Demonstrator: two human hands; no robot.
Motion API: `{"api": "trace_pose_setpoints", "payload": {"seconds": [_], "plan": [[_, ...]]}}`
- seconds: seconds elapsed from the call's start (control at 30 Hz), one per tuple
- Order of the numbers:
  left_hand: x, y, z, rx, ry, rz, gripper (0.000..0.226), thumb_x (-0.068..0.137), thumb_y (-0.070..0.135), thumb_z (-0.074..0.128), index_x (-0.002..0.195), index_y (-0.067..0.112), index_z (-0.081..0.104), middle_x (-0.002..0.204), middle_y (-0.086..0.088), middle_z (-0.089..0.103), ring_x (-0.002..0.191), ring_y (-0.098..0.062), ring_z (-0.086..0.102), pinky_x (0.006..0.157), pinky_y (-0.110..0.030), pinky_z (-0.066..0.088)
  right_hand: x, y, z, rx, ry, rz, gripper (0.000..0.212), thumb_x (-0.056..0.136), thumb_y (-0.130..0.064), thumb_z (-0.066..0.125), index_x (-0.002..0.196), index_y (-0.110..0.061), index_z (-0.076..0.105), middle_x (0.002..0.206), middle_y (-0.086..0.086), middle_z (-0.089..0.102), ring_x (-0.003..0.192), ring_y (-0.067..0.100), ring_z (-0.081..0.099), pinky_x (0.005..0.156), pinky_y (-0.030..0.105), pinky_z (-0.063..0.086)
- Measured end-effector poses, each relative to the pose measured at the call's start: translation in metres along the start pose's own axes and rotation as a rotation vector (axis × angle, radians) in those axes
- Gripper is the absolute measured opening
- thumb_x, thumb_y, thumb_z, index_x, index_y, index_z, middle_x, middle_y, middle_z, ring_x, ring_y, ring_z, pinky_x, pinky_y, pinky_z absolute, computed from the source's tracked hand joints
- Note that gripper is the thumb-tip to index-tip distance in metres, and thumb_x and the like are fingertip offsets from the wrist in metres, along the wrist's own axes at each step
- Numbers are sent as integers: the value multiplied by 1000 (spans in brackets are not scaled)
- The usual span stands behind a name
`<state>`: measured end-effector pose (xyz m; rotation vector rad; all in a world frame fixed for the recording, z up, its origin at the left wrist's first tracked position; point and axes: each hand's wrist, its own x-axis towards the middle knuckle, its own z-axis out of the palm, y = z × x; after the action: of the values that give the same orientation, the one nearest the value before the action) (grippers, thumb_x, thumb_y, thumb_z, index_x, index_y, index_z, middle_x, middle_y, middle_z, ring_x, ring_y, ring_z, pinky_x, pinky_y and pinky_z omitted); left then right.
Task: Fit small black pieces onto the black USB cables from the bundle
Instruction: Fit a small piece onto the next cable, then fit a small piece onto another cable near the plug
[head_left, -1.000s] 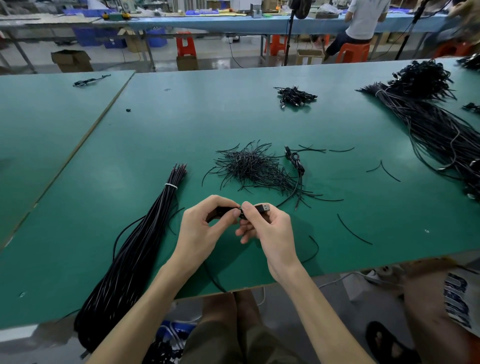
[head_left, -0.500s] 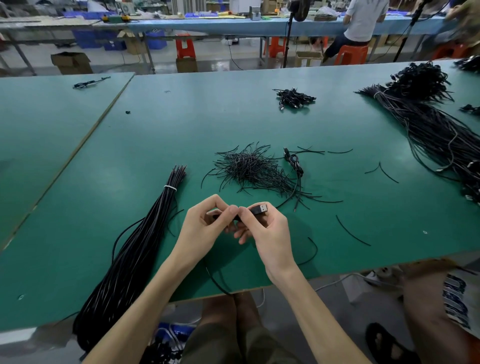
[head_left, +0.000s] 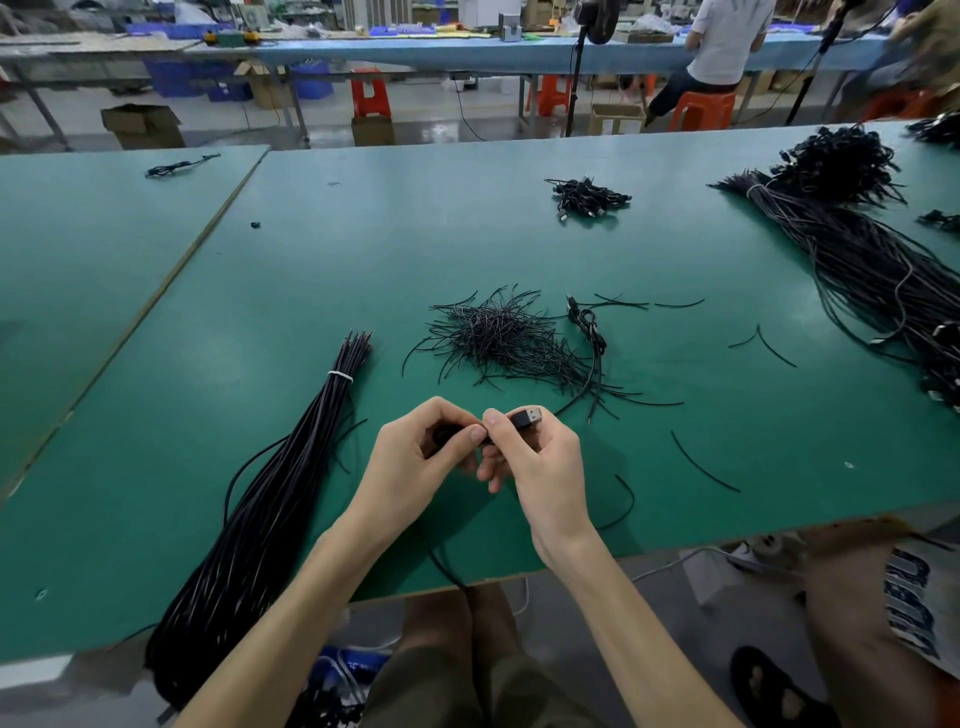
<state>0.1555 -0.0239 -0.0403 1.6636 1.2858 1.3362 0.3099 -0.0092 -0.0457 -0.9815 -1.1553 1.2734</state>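
Above the green table's near edge, my right hand pinches a black USB cable just behind its metal plug, which points right and away from me. My left hand curls round the same cable a little further back, thumb tip meeting the right thumb; something dark sits inside its fingers, hidden. The cable drops from my hands over the table edge. A long tied bundle of black cables lies to my left. A heap of thin black pieces lies just beyond my hands.
A coiled cable lies beside the heap and loose black strands to the right. Large cable piles fill the right side, a small coiled pile sits further back. A second person's leg is at lower right.
Both hands have stayed together on the cable. The plug end has tipped slightly upward and my left thumb has closed against my right thumb.
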Motion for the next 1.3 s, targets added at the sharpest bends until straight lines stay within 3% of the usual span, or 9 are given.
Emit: {"api": "trace_pose_setpoints", "payload": {"seconds": [0.23,0.5,0.7,0.8,0.93,1.1,1.3], "plan": [[0,4,-5,-130,-29,-40,8,88,17,79,94,20,75,81,-8,76,70,-19,72,71,-25,57,0,0,0,-26,10,3,25,96,-29,72,87,-7,63,66,15,71,54,22,63,47,28,45],[-7,11,0,98,49,29,5,93,20,73,95,15,73,75,2,74,68,-16,72,71,-24,57,-2,-2,-1,2,-2,31,30,95,-30,73,87,-2,65,66,9,69,51,20,61,44,26,43],[-5,12,0,104,52,-22,6,93,14,75,97,18,72,81,4,75,73,-16,72,73,-26,57,-1,-6,1,26,8,25,28,93,-33,76,87,-7,68,66,6,71,54,16,59,47,23,43],[-2,11,-1,171,-35,-65,3,96,19,72,99,19,73,79,5,75,71,-13,72,73,-30,59,-2,-9,0,33,-4,21,29,92,-36,77,88,-8,68,67,2,70,55,12,54,49,20,42],[14,19,-9,305,-148,-50,10,102,19,64,96,17,71,73,4,72,61,-9,65,64,-24,51,-2,-12,1,90,0,24,37,91,-41,73,92,-4,67,68,-1,65,56,9,52,51,16,41],[45,30,-22,62,-39,-140,23,106,6,51,92,-1,68,68,5,67,52,-14,59,57,-23,46,-1,-11,2,51,19,53,25,105,-31,59,102,-9,72,72,-2,63,60,11,55,53,17,43],[96,44,3,-257,93,-387,23,104,27,61,100,6,69,78,3,74,55,-8,66,48,-16,45,-3,-12,4,-64,-12,61,16,105,-15,57,101,-14,72,69,-4,65,59,10,58,53,19,43]]}}
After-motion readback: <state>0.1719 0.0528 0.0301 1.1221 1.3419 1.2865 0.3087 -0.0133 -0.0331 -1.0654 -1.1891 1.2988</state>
